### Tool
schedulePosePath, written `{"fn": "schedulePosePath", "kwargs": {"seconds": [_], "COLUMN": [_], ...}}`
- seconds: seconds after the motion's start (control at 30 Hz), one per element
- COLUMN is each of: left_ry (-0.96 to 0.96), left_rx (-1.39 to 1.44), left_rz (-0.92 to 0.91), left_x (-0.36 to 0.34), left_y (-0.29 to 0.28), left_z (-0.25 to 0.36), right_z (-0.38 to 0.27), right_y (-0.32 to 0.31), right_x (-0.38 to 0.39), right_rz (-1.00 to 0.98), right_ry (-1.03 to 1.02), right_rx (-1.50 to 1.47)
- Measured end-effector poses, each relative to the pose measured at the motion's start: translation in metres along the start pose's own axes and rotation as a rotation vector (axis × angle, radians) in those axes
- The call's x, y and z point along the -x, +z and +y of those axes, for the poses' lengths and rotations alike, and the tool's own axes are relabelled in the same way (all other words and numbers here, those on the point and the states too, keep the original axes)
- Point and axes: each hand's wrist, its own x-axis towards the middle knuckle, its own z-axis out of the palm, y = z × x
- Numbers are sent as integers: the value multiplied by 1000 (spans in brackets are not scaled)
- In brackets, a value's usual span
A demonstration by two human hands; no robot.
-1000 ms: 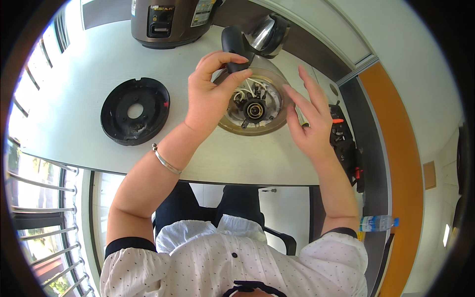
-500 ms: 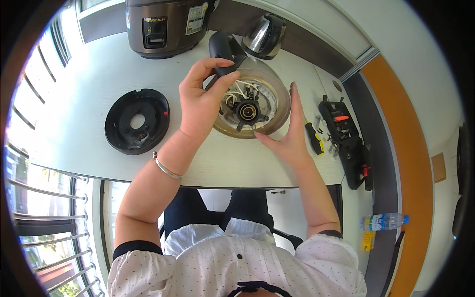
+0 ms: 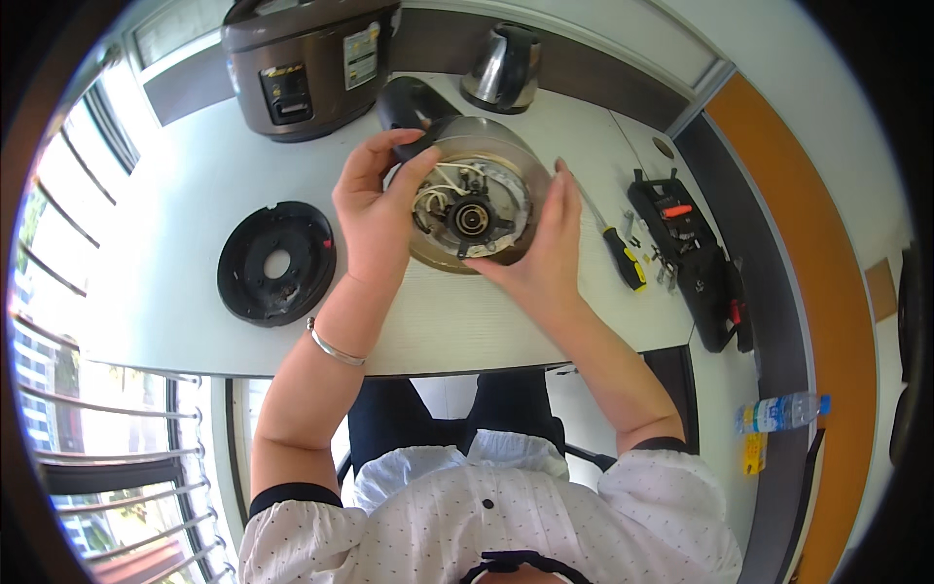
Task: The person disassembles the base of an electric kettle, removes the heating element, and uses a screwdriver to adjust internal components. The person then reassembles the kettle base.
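Note:
Between my hands is an upturned metal electric kettle [image 3: 501, 144], its underside bared and tilted toward me. White wires [image 3: 446, 178] and a round black connector [image 3: 473, 220] show inside it. My left hand [image 3: 377, 195] pinches the kettle where its black handle [image 3: 416, 105] meets the body. My right hand [image 3: 537, 255] clasps the opposite side, thumb at the near rim and fingers along the wall. To the left on the table lies a round black base cover [image 3: 304, 255] with a hole in its middle.
A brown rice cooker [image 3: 331, 97] and a second steel kettle [image 3: 500, 70] stand at the back. On the right lie a yellow-black screwdriver [image 3: 625, 261], several small loose parts [image 3: 665, 269] and an open black tool case [image 3: 696, 273]. A water bottle [image 3: 783, 413] is further right.
The kettle tips more, showing more of its outer wall. My right hand closes in against its side. The whole view has shifted a little, and more of the screwdriver shows.

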Motion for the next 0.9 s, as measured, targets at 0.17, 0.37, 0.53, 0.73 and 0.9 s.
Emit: {"fn": "schedulePosePath", "kwargs": {"seconds": [0.17, 0.37, 0.53, 0.73, 0.9], "left_ry": [-9, -35, -132, -457, -481], "left_rx": [78, 64, 170, 365, 339], "left_rz": [-19, -69, -83, -43, -186], "left_x": [-1, -2, -8, -20, -27], "left_y": [1, 0, -3, -15, -26], "left_z": [-1, 3, 2, 3, -3], "right_z": [-6, 2, 6, 8, 10], "right_y": [2, 5, 1, -2, -7], "right_x": [5, 8, 8, 8, 10], "right_rz": [42, 19, 12, -27, -49], "right_ry": [9, 30, 78, 135, 189], "right_rx": [-4, -37, -92, -168, -230]}}
